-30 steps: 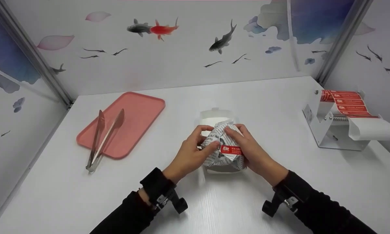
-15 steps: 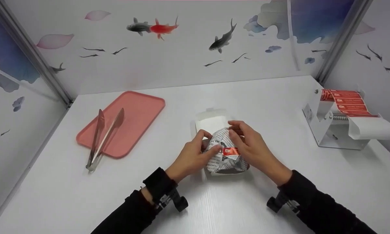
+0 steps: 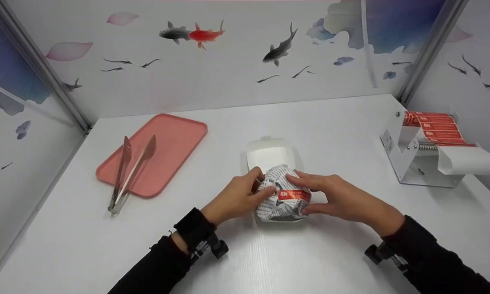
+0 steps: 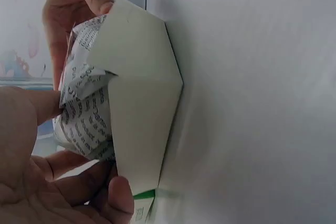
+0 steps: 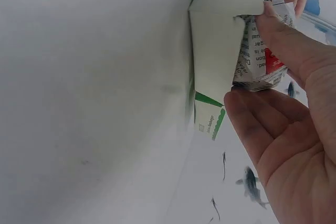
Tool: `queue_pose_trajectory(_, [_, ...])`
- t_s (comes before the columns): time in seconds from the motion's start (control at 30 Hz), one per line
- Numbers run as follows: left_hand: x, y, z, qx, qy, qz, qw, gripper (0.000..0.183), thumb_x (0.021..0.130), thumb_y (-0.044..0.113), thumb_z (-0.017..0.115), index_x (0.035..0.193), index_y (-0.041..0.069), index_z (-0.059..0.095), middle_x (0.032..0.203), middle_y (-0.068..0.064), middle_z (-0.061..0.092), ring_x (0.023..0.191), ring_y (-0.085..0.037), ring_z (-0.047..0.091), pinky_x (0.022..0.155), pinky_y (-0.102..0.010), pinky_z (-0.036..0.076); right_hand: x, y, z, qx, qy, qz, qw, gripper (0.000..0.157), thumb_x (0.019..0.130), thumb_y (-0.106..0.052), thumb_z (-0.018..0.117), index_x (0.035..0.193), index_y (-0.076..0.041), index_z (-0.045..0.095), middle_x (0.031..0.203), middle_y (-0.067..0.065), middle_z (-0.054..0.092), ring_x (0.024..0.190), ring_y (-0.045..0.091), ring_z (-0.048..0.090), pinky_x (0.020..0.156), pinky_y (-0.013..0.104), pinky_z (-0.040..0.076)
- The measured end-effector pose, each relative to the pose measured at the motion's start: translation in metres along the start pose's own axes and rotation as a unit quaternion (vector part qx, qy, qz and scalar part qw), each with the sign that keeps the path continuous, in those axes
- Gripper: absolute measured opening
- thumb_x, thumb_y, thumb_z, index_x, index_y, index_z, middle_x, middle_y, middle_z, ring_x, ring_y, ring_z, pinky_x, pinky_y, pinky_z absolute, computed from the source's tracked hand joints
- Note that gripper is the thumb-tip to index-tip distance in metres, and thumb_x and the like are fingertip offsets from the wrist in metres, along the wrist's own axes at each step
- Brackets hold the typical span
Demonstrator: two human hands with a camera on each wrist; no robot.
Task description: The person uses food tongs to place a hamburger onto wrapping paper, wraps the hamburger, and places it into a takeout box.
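Observation:
A round burger wrapped in newsprint paper (image 3: pixel 274 206), with a red sticker (image 3: pixel 294 194) across it, sits in the base of an opened white burger box (image 3: pixel 271 152). The box lid lies back on the far side. My left hand (image 3: pixel 234 198) holds the wrapped burger from the left, thumb on top. From the right, my right hand (image 3: pixel 347 200) spans it, fingers over the top and thumb at its near side. Both wrist views show the burger low between the box walls (image 4: pixel 142 119), and the right wrist view shows a green-edged lid flap (image 5: pixel 210 119).
On the left lies a pink tray (image 3: pixel 173 155) with metal tongs (image 3: pixel 120 179) across it, their joined end over the table. A sticker dispenser (image 3: pixel 428 151) with a red label roll stands at the right. Printed wall panels (image 3: pixel 228 81) enclose the table.
The wrapped burger has come down and nearer, into the box base. My right hand has shifted to the burger's right side, its wrist swinging outward. More of the lid shows.

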State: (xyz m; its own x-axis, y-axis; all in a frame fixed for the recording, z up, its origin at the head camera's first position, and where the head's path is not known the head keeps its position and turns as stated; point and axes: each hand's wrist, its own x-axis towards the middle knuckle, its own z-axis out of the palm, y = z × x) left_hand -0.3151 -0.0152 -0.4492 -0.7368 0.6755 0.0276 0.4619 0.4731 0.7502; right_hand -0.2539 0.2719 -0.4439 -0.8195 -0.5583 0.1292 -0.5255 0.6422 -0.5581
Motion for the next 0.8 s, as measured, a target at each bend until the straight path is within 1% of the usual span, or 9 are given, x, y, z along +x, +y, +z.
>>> queue_pose_trajectory(0.07, [-0.001,-0.003,-0.004,0.023,-0.029,0.009,0.9993,0.037,0.105,0.043,0.069,0.121,0.013,0.055,0.102,-0.003,0.075,0.086,-0.009,0.064,0.076,-0.028,0.052,0.001,-0.001,0.002,-0.022,0.006,0.001,1.000,0.084,0.089,-0.016,0.088,0.163,-0.021,0.048,0.165,0.019,0.048,0.144,0.038,0.059,0.110,0.053,0.053])
queue_pose_trajectory(0.17, [-0.002,-0.006,-0.013,0.050,-0.078,0.019,0.9955,0.050,0.097,0.043,0.080,0.129,0.015,0.053,0.112,-0.003,0.075,0.096,-0.013,0.066,0.085,-0.031,0.055,0.001,-0.002,0.003,-0.040,0.009,0.003,0.999,0.084,0.088,-0.016,0.090,0.162,-0.022,0.050,0.163,0.020,0.050,0.142,0.038,0.061,0.109,0.053,0.055])
queue_pose_trajectory(0.23, [-0.002,-0.007,-0.019,0.057,-0.107,0.021,0.9924,0.058,0.093,0.039,0.085,0.135,0.016,0.052,0.122,-0.006,0.075,0.105,-0.016,0.068,0.092,-0.035,0.056,0.002,-0.002,0.002,-0.037,0.006,0.005,0.999,0.085,0.087,-0.016,0.091,0.161,-0.022,0.050,0.162,0.018,0.051,0.142,0.037,0.060,0.109,0.052,0.055])
queue_pose_trajectory(0.33, [-0.001,-0.009,-0.026,0.051,-0.126,0.032,0.9902,0.060,0.090,0.028,0.089,0.137,0.015,0.055,0.130,-0.010,0.075,0.116,-0.021,0.070,0.101,-0.040,0.058,0.004,-0.003,0.001,-0.037,0.008,0.004,0.999,0.085,0.083,-0.018,0.093,0.159,-0.019,0.054,0.159,0.017,0.055,0.141,0.037,0.062,0.109,0.052,0.054])
queue_pose_trajectory(0.43, [0.000,-0.009,-0.026,0.064,-0.122,0.048,0.9893,0.053,0.089,0.023,0.090,0.130,0.013,0.058,0.123,-0.009,0.079,0.111,-0.019,0.073,0.096,-0.036,0.059,0.006,-0.005,0.002,-0.055,0.022,-0.009,0.998,0.082,0.080,-0.018,0.096,0.154,-0.017,0.061,0.151,0.017,0.064,0.135,0.037,0.066,0.106,0.052,0.057])
queue_pose_trajectory(0.53, [0.000,-0.007,-0.022,0.110,-0.102,0.077,0.9857,0.047,0.087,0.025,0.091,0.119,0.013,0.059,0.108,-0.003,0.080,0.095,-0.017,0.072,0.083,-0.029,0.057,0.007,-0.008,0.006,-0.095,0.043,-0.028,0.994,0.074,0.078,-0.017,0.097,0.146,-0.016,0.066,0.140,0.016,0.071,0.124,0.035,0.073,0.099,0.049,0.061])
queue_pose_trajectory(0.63, [0.000,-0.001,-0.017,0.171,-0.076,0.106,0.9765,0.045,0.086,0.026,0.092,0.112,0.012,0.059,0.102,-0.001,0.075,0.091,-0.018,0.066,0.080,-0.029,0.053,0.009,-0.010,0.010,-0.125,0.058,-0.040,0.990,0.069,0.077,-0.016,0.098,0.138,-0.015,0.066,0.131,0.012,0.072,0.113,0.030,0.076,0.092,0.045,0.064])
queue_pose_trajectory(0.73, [-0.001,0.003,-0.012,0.227,-0.050,0.121,0.9651,0.046,0.084,0.029,0.093,0.111,0.013,0.060,0.104,-0.004,0.068,0.097,-0.020,0.061,0.085,-0.033,0.053,0.011,-0.010,0.011,-0.132,0.055,-0.037,0.989,0.068,0.076,-0.018,0.098,0.134,-0.016,0.063,0.125,0.008,0.071,0.108,0.026,0.075,0.088,0.044,0.064])
queue_pose_trajectory(0.8, [-0.003,0.005,-0.012,0.257,-0.040,0.124,0.9575,0.048,0.083,0.032,0.094,0.113,0.012,0.062,0.108,-0.005,0.063,0.102,-0.022,0.058,0.088,-0.036,0.053,0.015,-0.009,0.010,-0.121,0.047,-0.026,0.991,0.074,0.075,-0.019,0.099,0.137,-0.015,0.059,0.125,0.007,0.070,0.109,0.025,0.074,0.090,0.045,0.064])
